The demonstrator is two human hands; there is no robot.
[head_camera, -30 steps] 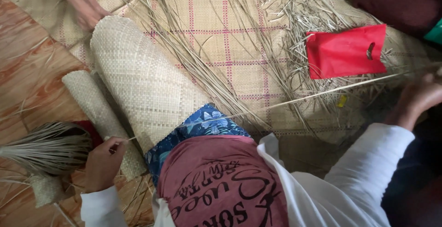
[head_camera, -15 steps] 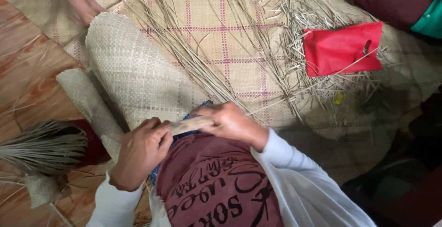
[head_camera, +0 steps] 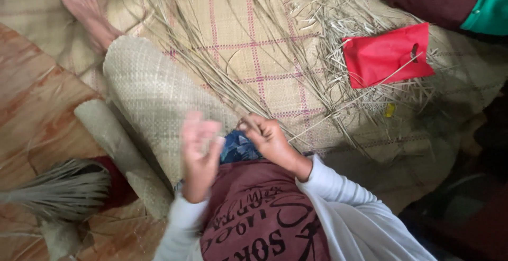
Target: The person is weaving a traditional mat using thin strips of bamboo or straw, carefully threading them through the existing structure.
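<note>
A thin pale dried reed strip is pinched in the closed right hand, kept taut as it runs away toward the red plastic bag, while the blurred left hand, fingers spread and empty, is held beside the rolled woven straw mat.

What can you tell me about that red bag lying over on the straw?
The red bag is a flat, thin carrier, seemingly of plastic or non-woven sheet, with a punched-out handle slot near its right edge. It looks empty and slightly creased, lying tilted on a heap of dry straw strips on the checked woven mat. One long strip crosses its lower right corner. Neither hand touches it.
</note>
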